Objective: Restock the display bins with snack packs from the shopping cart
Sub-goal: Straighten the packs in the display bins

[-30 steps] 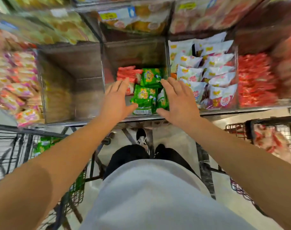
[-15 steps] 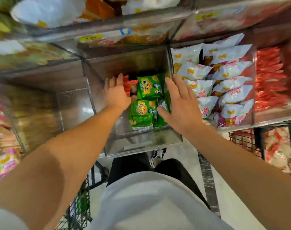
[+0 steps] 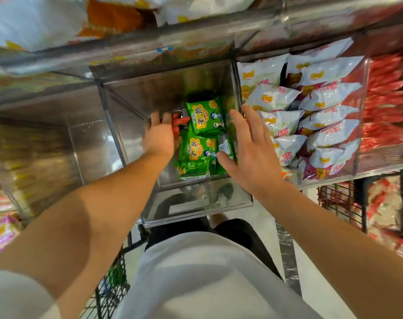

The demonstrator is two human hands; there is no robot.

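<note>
Head view, left to right, all placed against the clear display bin [image 3: 131, 143] at centre.

Lower left of the bin: dark wire of the shopping cart [image 3: 108, 293], something green blurred inside, probably more packs, hard to tell.

Inside the bin, toward its left side: left hand [image 3: 160, 137], palm down, fingers straight, pressed against red packs [image 3: 179, 120] tucked behind it. Holding nothing; seemingly herding that stock aside to clear room.

Bin centre: green snack packs [image 3: 201, 139], one overlapping the next, faces up, labels readable for shoppers. Rear and left floor of the bin bare, so far from full by the look of it.

Inside the bin's right wall: right hand [image 3: 251, 153], fingers spread and relaxed, thumb touching the right edge of the green stack, gripping nothing. Likely squaring the packs into a neat column.

Right of the bin: neighbouring compartment packed with white chip bags [image 3: 311, 111], then red packets [image 3: 384, 100], blurred.

Lower right: a second wire basket [image 3: 341, 201] with reddish goods.
</note>
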